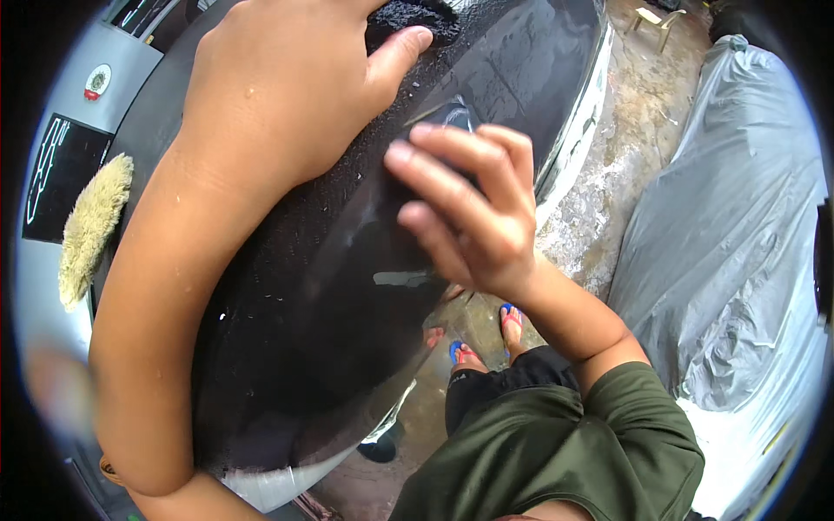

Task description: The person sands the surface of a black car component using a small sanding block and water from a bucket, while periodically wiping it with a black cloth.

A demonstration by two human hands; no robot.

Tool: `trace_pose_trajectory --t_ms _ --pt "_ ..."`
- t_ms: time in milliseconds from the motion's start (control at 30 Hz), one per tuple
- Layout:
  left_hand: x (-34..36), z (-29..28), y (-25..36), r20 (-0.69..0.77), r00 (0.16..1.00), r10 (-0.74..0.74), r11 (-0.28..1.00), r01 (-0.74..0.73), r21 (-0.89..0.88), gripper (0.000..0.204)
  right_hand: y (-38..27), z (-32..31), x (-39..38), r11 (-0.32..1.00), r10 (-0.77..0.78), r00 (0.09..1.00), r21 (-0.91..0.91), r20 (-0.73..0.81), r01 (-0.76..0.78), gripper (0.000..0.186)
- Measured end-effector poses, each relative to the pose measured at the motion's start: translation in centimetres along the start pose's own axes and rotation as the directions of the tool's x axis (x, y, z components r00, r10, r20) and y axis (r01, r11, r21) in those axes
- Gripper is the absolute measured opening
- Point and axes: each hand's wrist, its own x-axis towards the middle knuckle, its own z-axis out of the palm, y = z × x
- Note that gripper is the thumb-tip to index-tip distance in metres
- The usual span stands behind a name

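A glossy black, curved car panel (330,347) spreads beneath both hands, with wet beads and small specks on it. My left hand (282,74) is over the panel's upper part, its thumb stretched out; the other fingers are mostly cut off by the upper edge. Beside that thumb is a wet, dark patch (413,22), and I cannot tell whether it is a separate thing. My right hand (473,204) is raised near the panel's right side, fingers bent, apart and slightly blurred. By its fingertips shows a small shiny patch (452,113), perhaps a reflection.
A fluffy cream pad (95,230) is at the left, by a grey surface with a black panel (65,178). Grey sheeting (730,234) drapes a large thing on the right. A small plastic stool (656,26) stands on the stained concrete floor (599,208).
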Motion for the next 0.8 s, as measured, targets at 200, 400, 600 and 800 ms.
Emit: trace_pose_trajectory --t_ms 200,400,600,800 --pt "0.0 0.5 -0.6 -0.084 0.995 0.051 0.996 -0.057 -0.066 0.043 3.9 -2.5 -1.9 0.911 0.312 0.95 0.292 -0.03 -0.29 0.045" --pt "-0.5 0.9 -2.4 -0.313 0.799 0.514 0.735 -0.598 -0.319 0.061 -0.2 -5.0 -2.1 0.446 0.551 0.814 0.761 0.183 -0.472 0.036" --pt "-1.9 0.8 0.1 0.323 0.905 0.278 0.465 0.167 -0.869 0.039 0.3 -7.7 -0.1 0.172 0.517 0.725 0.775 0.455 -0.608 0.038" --pt "-1.4 0.4 -0.7 0.508 0.848 0.153 0.491 0.381 -0.784 0.019 0.9 -7.7 0.1 0.204 0.514 0.683 0.7 0.519 -0.685 0.034"
